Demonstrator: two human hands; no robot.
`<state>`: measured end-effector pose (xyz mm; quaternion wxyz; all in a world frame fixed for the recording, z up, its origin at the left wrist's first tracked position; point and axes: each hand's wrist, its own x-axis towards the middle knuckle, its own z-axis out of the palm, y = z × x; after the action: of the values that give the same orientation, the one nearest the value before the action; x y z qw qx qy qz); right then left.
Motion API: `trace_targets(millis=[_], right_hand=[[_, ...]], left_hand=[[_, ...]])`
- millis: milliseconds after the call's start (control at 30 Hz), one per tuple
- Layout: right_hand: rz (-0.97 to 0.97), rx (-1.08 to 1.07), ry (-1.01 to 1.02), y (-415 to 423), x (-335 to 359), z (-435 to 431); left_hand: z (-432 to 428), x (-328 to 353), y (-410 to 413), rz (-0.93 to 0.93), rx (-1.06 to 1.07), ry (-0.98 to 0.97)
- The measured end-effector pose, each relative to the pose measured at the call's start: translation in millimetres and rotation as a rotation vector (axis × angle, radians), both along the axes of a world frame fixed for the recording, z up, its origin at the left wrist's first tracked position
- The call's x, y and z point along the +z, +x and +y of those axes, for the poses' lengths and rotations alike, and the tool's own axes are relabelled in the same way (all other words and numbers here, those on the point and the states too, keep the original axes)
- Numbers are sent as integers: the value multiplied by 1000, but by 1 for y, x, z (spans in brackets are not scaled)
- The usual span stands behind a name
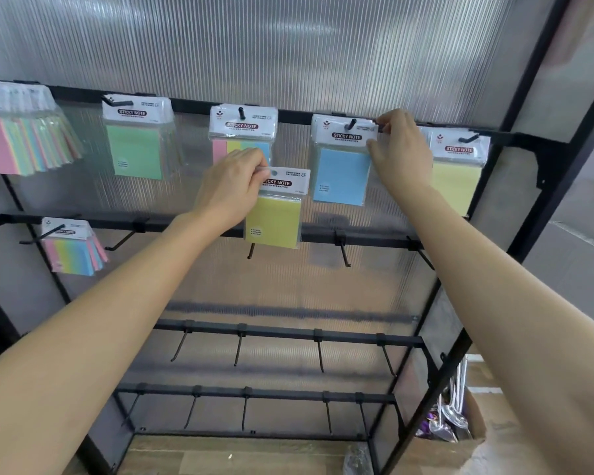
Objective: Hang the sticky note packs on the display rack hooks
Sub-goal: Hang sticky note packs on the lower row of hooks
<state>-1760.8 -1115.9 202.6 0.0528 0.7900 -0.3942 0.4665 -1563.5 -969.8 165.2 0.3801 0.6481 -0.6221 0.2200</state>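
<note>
My left hand pinches the top left corner of a yellow sticky note pack, held in the air in front of the second rail. My right hand pinches the right edge of a blue sticky note pack that hangs on a top-rail hook. The black display rack also carries a green pack, a multicolour pack and a yellow pack on top-rail hooks.
A thick bunch of pastel packs hangs at the top left, and a rainbow pack on the second rail. Bare hooks line the lower rails. A cardboard box with shiny packets stands at the lower right on the wooden floor.
</note>
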Motion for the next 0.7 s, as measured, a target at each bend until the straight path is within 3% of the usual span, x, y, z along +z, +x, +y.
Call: trace_targets(millis=[200, 700], right_hand=[[286, -71, -150, -32, -43, 13], [450, 56, -116, -102, -121, -4]], left_hand=[[-8, -7, -28, 36, -66, 1], [-49, 30, -117, 92, -188, -26]])
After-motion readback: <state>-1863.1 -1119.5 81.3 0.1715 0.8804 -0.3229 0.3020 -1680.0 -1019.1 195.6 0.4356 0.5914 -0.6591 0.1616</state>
